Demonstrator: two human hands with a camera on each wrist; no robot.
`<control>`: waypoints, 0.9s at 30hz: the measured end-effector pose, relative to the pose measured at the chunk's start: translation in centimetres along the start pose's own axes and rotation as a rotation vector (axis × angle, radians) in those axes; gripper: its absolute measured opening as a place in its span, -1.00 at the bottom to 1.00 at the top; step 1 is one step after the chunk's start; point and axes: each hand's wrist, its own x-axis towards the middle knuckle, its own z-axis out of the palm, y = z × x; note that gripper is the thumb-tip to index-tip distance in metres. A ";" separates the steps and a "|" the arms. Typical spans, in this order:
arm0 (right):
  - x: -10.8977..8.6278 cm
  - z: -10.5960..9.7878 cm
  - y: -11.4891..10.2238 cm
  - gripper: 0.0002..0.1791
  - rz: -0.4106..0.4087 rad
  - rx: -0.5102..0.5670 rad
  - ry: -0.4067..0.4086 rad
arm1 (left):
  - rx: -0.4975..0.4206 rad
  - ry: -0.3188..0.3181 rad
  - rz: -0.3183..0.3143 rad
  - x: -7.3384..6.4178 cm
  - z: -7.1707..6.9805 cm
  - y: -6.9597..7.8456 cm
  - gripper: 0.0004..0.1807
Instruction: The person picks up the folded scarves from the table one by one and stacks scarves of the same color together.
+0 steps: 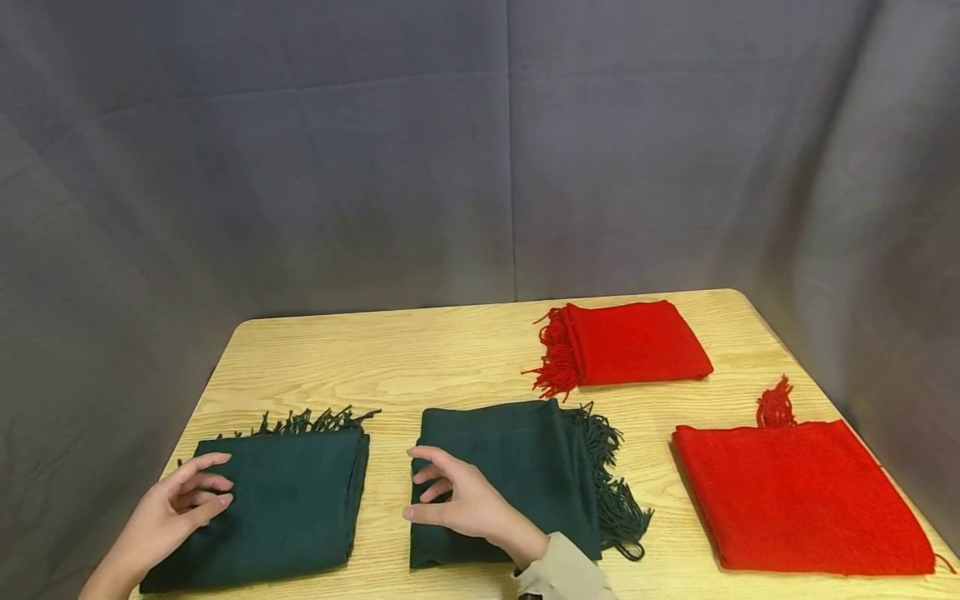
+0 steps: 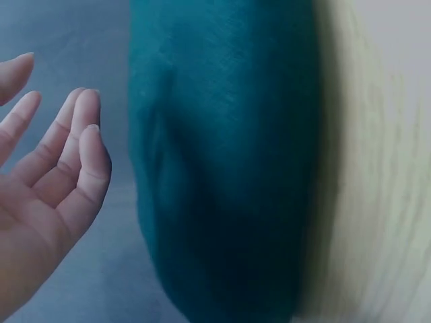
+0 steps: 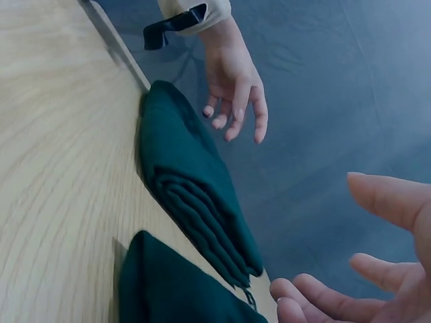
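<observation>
Gray drapery (image 1: 375, 208) backs a wooden table (image 1: 337, 358) where folding looks done, perhaps only fringes (image 1: 557, 358) left untidied: near-left green scarf (image 1: 292, 500), near-middle green scarf (image 1: 517, 442), far-right red scarf (image 1: 637, 346), near-right red scarf (image 1: 802, 500). Left hand (image 1: 178, 504) and right hand (image 1: 467, 500) hover over the green scarves, relaxed fingers holding nothing.

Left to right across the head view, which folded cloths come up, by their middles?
Dark green folded cloth fringed at the far edge, dark green folded cloth fringed at right, red folded cloth at the back, red folded cloth at near right.

Green cloth (image 2: 222, 168) blurred, left wrist view
</observation>
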 end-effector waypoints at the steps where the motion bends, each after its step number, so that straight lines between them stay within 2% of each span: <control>1: 0.2 0.2 0.0 -0.34 0.002 0.008 -0.004 | 0.010 0.005 -0.006 0.0 0.0 -0.2 -0.44; 5: 1.2 1.0 0.0 -0.36 0.023 0.024 -0.023 | 0.031 0.034 -0.008 0.0 -0.6 -1.1 -0.46; 12: 2.5 2.6 -0.2 -0.38 0.088 0.063 -0.026 | -0.006 0.054 -0.049 -0.3 -1.8 -2.3 -0.48; 18: 3.2 3.7 0.2 -0.31 0.128 0.052 -0.013 | 0.148 0.089 -0.059 0.1 -2.1 -2.8 -0.44; 21: 3.7 4.0 0.3 -0.27 0.146 0.039 -0.011 | 0.224 0.104 -0.087 0.2 -2.4 -3.2 -0.43; 27: 4.7 4.5 0.7 -0.25 0.184 -0.002 0.006 | 0.269 0.154 -0.163 0.5 -3.0 -4.2 -0.40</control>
